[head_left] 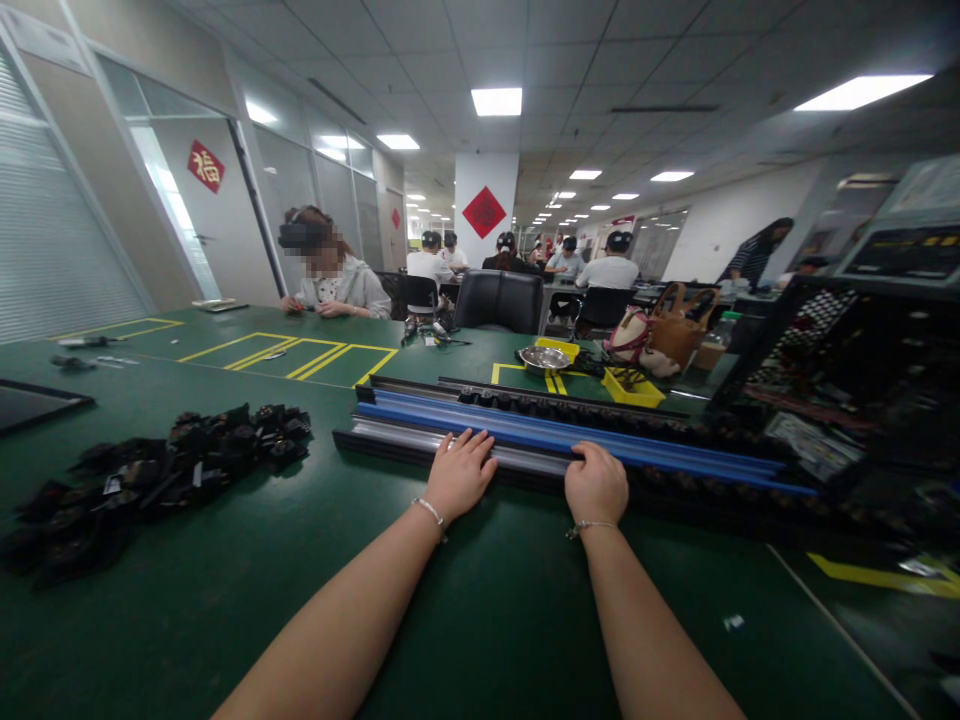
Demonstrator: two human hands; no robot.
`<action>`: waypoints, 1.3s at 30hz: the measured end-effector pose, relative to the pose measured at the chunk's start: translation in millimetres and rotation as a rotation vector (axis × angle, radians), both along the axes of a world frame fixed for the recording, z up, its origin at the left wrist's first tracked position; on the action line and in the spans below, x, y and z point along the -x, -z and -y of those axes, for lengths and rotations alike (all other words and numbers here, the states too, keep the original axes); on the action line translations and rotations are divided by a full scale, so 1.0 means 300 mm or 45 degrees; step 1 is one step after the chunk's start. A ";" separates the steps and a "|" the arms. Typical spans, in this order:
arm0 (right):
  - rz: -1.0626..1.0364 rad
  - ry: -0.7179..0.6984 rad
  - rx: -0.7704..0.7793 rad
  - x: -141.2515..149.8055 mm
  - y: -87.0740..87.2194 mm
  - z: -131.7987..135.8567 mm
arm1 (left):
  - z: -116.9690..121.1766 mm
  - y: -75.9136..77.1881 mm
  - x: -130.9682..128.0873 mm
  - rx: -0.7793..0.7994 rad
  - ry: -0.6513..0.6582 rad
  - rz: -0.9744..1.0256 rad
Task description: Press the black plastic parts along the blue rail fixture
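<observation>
Grey-lined rail (390, 436) lies at twelve o'clock on the green table (517, 620), beneath the left hand's (459, 478) slightly spread fingers. Just toward one o'clock, the right hand (596, 485) curls its fingers at the same rail's edge; whether they grip, I cannot tell. Blue rail (525, 425) runs just beyond the fingertips. Dark pile (202, 460) sits at ten; farther, a metal bowl (544, 359) near twelve.

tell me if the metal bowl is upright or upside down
Upright: the metal bowl has its rim facing up, and its shiny inside is visible from above.
</observation>
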State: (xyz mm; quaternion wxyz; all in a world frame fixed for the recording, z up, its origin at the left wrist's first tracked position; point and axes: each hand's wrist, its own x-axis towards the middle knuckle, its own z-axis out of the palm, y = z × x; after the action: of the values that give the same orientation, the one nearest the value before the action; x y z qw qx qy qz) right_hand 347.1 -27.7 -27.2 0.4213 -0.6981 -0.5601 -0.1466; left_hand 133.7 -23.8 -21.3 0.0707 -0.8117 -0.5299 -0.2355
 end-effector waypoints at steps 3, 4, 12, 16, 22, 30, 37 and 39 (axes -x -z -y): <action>-0.001 -0.004 0.016 -0.002 0.000 0.001 | 0.001 -0.002 -0.001 -0.001 0.001 -0.001; 0.000 -0.005 0.028 -0.001 -0.002 0.002 | 0.001 -0.002 -0.001 -0.001 0.002 -0.002; -0.021 0.324 0.186 0.028 -0.041 0.031 | 0.002 -0.003 -0.002 0.004 -0.005 -0.013; -0.021 0.382 0.236 0.033 -0.046 0.035 | 0.004 -0.005 -0.001 0.001 -0.002 -0.009; -0.038 0.344 0.237 0.021 -0.039 0.029 | 0.003 -0.007 -0.002 0.013 -0.012 -0.012; -0.007 0.265 0.266 0.018 -0.039 0.025 | 0.002 -0.006 -0.002 0.009 -0.015 -0.008; 0.022 0.185 0.248 0.037 -0.035 0.023 | 0.006 -0.011 -0.004 0.021 -0.010 -0.007; 0.016 0.188 0.255 0.036 -0.036 0.024 | 0.006 -0.011 -0.004 0.018 -0.008 -0.005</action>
State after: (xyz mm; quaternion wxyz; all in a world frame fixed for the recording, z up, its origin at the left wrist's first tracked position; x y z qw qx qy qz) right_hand 336.3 -34.8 -16.4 0.3341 -0.7751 -0.5215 -0.1250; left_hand 135.0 -25.6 -18.1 0.0668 -0.8109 -0.5340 -0.2299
